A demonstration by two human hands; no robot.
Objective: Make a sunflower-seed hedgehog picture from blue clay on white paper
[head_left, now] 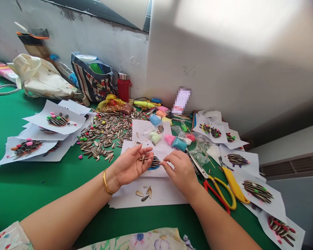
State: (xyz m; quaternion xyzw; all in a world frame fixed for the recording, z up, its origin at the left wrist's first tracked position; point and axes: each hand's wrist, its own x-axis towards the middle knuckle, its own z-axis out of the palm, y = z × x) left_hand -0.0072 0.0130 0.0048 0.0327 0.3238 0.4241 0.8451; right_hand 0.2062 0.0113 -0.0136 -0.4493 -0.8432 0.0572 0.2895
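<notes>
Palm up, my left hand (pixel 131 165) has sunflower seeds resting in it near the fingers, which are apart and slightly curled. Just right of it, my right hand (pixel 181 172) pinches at the edge of a seed-covered blue shape (pixel 154 163) on white paper (pixel 163 178); whatever lies between its thumb and fingertip is too small to make out. Part of the blue shape is hidden behind my left fingers. Several loose seeds (pixel 145 193) lie on the paper nearer to me.
A seed pile (pixel 106 130) spreads at left centre. Finished-looking seed pictures lie on papers at left (pixel 28 150) and right (pixel 259 191). Scissors (pixel 219 187) and a yellow cutter (pixel 234 184) lie right of my right hand. Clay packets (pixel 179 143), bags and a red bottle (pixel 123 88) stand behind.
</notes>
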